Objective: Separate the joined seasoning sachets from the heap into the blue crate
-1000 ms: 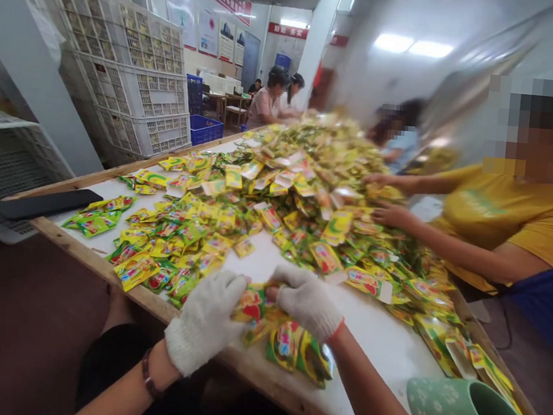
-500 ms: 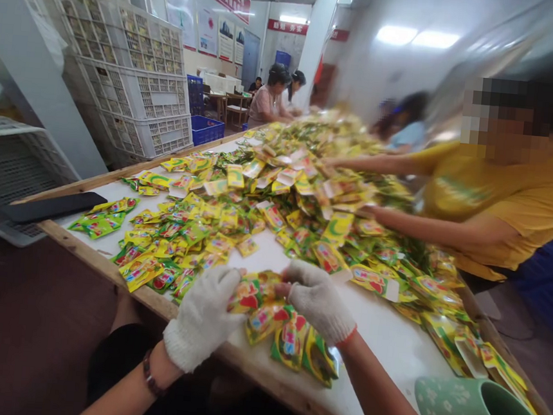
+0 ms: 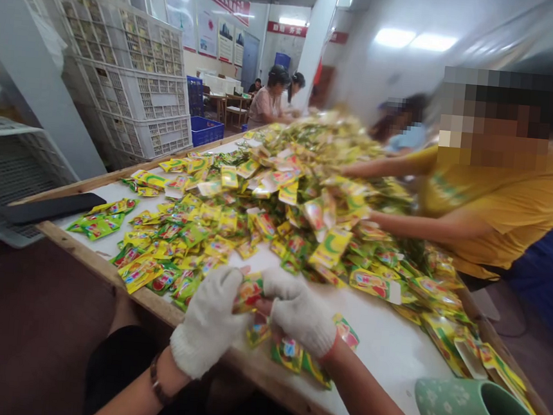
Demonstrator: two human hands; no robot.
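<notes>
Head view: both hands, in pale knitted gloves, were close together above the near edge of the bench (image 3: 381,339). A small yellow, green and red packet (image 3: 250,289) lay between them, to the right of the left hand (image 3: 213,321) and to the left of the right hand (image 3: 300,316). The left hand was clamped on the packet, its bare fingertips along the packet's left side. The right hand had its fingers bent at the packet's right edge, with a bare fingertip near its lower corner; blur hid the contact, so whether that hand gripped it could not be told.

Just below the hands, several more packets (image 3: 287,356) lay at the bench edge, partly covered by the right hand and wrist. A red and green piece (image 3: 347,332) showed just beyond the right wrist. To the left of the left hand lay a spread of loose packets (image 3: 171,240), and beyond both hands rose a large heap (image 3: 279,175) of similar packets. A co-worker in a yellow shirt (image 3: 511,234) reached into the heap from the right. A green cup (image 3: 447,406) stood at the near right corner, well apart from the packet.
</notes>
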